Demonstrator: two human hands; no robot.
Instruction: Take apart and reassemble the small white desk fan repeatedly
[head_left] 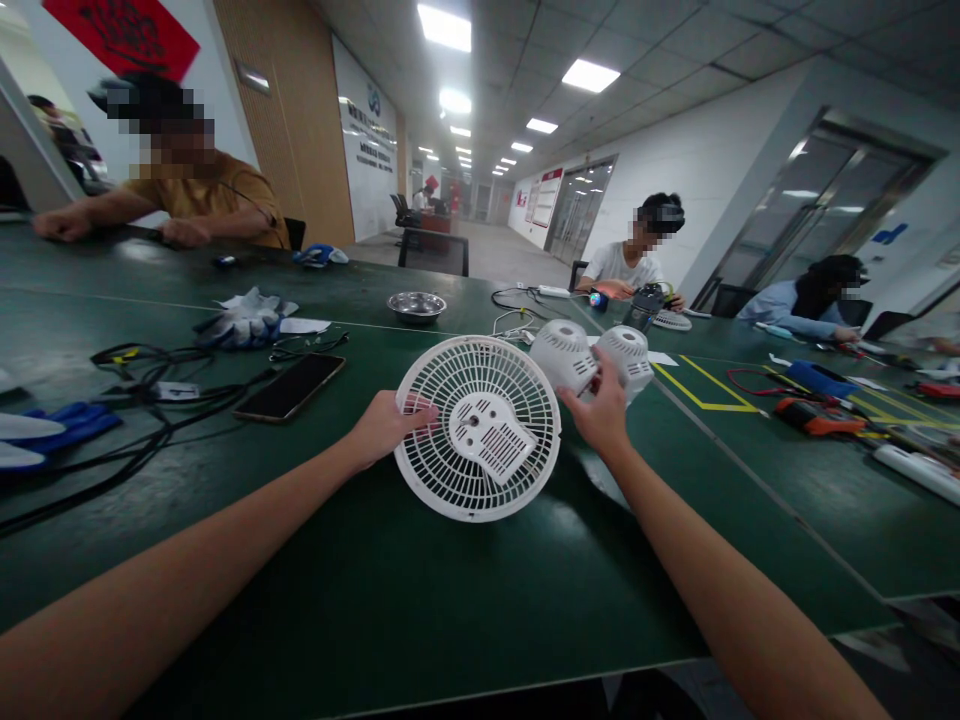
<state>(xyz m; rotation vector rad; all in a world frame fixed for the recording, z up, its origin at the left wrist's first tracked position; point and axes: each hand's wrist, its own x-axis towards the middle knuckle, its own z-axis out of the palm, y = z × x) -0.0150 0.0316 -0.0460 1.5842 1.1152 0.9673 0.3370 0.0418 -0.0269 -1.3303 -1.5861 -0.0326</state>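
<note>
My left hand (384,430) is closed on the left rim of a round white fan grille (491,440). The grille is tilted up above the table, its slotted middle plate turned toward me. Close to the grille's right edge, my right hand (602,408) grips a white plastic housing (562,352) with vent slots. A second, similar white housing (628,350) sits right beside it, against my fingers. Whether the two housings are joined is hidden by my hand.
On the green table (360,600) are a phone (292,388), black cables (161,420), work gloves (247,318) and a metal bowl (417,306). An orange multimeter (817,416) lies at right, near yellow tape markings (705,385). Other people sit around the table.
</note>
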